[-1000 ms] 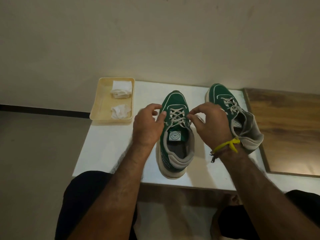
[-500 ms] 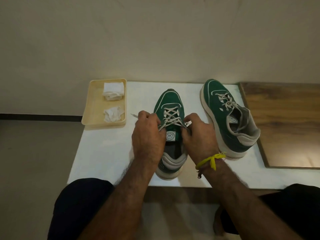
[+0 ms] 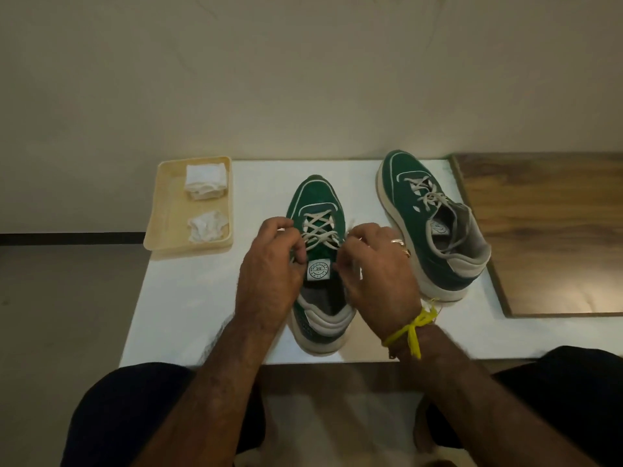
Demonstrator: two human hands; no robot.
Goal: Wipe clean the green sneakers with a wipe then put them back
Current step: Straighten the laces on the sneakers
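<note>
Two green sneakers with white soles stand on the white table [image 3: 188,298]. The near sneaker [image 3: 315,203] points away from me at the table's middle. My left hand [image 3: 269,274] and my right hand [image 3: 377,274] sit on either side of its tongue, fingers curled round its white laces [image 3: 318,230]. The second sneaker [image 3: 418,210] stands apart at the right, angled, with loose laces. A folded white wipe [image 3: 205,180] and a crumpled wipe [image 3: 207,225] lie in the tray.
A cream tray [image 3: 168,214] sits at the table's far left corner. A wooden board [image 3: 546,230] adjoins the table on the right. A plain wall rises behind. My dark-clad knees are at the near edge.
Both hands dropped from above the laces to the tongue area, then kept working the lace ends there. The sneakers stayed in place; the view shifted slightly.
</note>
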